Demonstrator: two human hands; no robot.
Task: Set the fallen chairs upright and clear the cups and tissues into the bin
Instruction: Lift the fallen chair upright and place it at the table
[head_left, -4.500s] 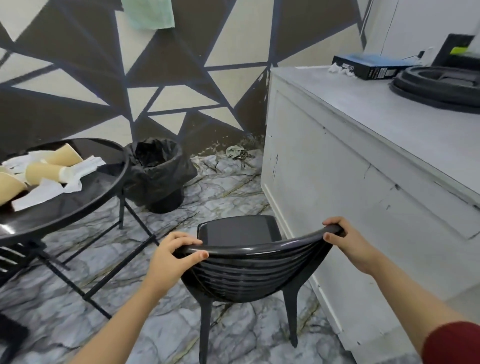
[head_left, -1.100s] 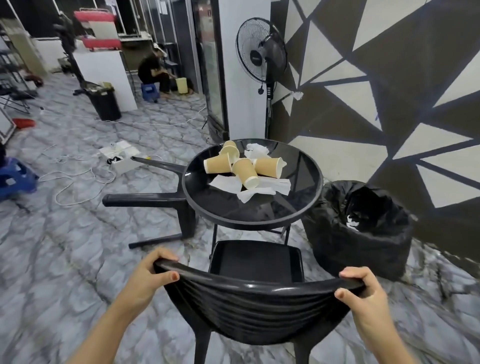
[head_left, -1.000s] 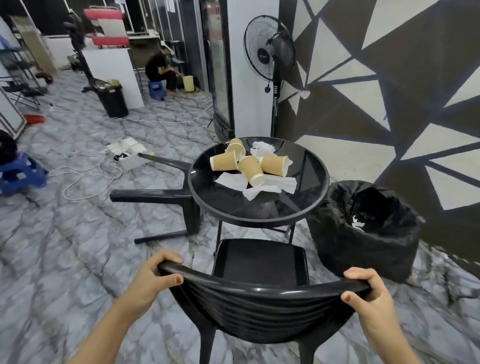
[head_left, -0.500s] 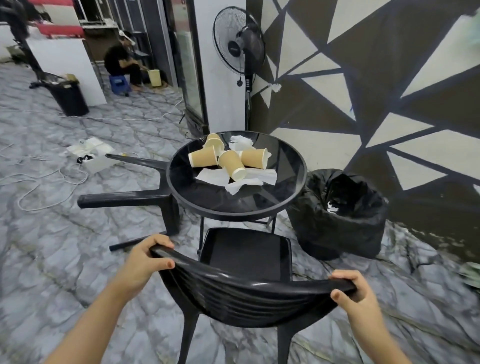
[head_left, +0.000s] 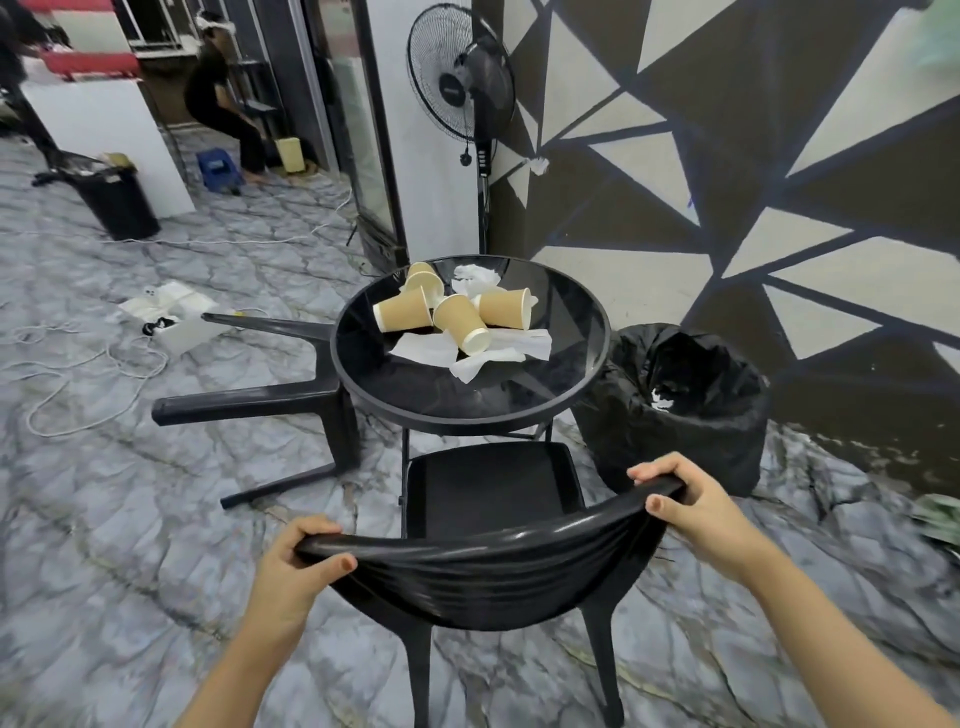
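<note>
Low in the middle of the frame: upright black chair (head_left: 488, 499), standing on its legs, seat facing the round table (head_left: 587, 358). Left hand (head_left: 296, 566) curled tight over the left end of the backrest rail; right hand (head_left: 691, 509) curled tight over the right end, thumbs on the near face. Backrest rail tilted, right end higher in the picture. Step in hand, by the look of it: placing this chair at the table, seat front already just under the near rim. Next move likely calls for settling it square, letting go with both hands, then turning to the fallen chair (head_left: 291, 395).

Left of centre: fallen chair on its side, legs pointing left, its body hard against the table's left rim. Lifting it probably needs a pull away from the table first, so the legs swing clear of the rim.

Centre of frame, on the tabletop: five or so paper cups (head_left: 457, 317) tipped over, tissues (head_left: 498, 345) under and beside them. Not yet cleared.

Right of centre: black-lined bin (head_left: 675, 410), mouth open, just beside the table's right rim and near the upright chair's right corner. Short reach from tabletop to bin.

Open room: wide bare floor at lower left and lower right. White cable (head_left: 78, 374) looping across the floor at far left, a trip risk when stepping round to the fallen chair. Patterned wall close behind table and bin, little space there.
</note>
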